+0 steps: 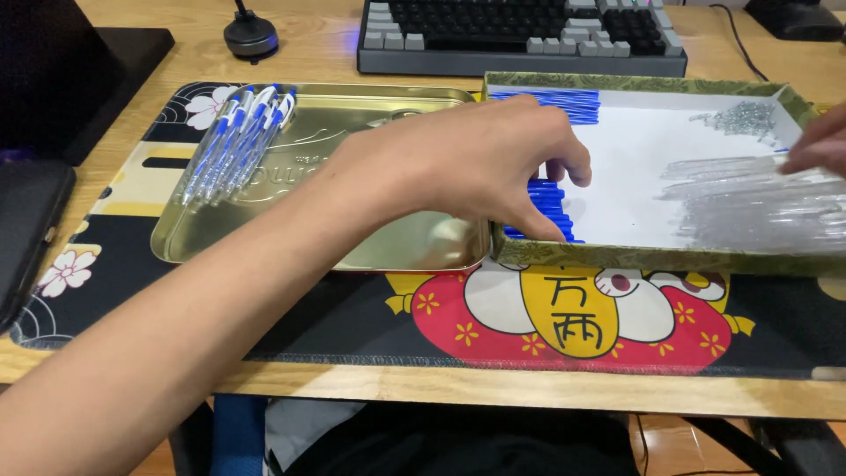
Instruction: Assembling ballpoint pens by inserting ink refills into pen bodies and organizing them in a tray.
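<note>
— What's under that left hand [480,163]?

— A heap of thin blue plastic ink refills [548,204], lying in the left part of the shallow white-floored cardboard box with the green patterned rim [617,258]. Their long axis runs roughly left to right across the box. More of the same blue sticks show at the box's far left corner.

— Is the hand holding any?

— The fingers [545,225] are curled down, tips touching the blue heap, narrowly spread. Whether they have pinched one, I cannot tell. The forearm comes in from the lower left, crossing over the tin, wrist bent over the box rim.

— And the other hand?

— The right hand [815,141] only peeks in at the right edge, fingertips down by a pile of clear plastic pen barrels [749,198], which also lie mostly left to right. Its grip I cannot tell; too little of it is in view. Behind the barrels, in the far right corner, there's a small heap of tiny shiny metal springs [745,116].

— What's beside the box?

— Just left, a shallow gold metal tin lid [308,238], smooth and glossy, with a bundle of finished blue-and-white pens [236,141] at its far left, lying slanted. Everything sits on a dark printed mat [352,322] over the wooden desk [529,397], with a grey and black keyboard [520,35] farther back.
</note>
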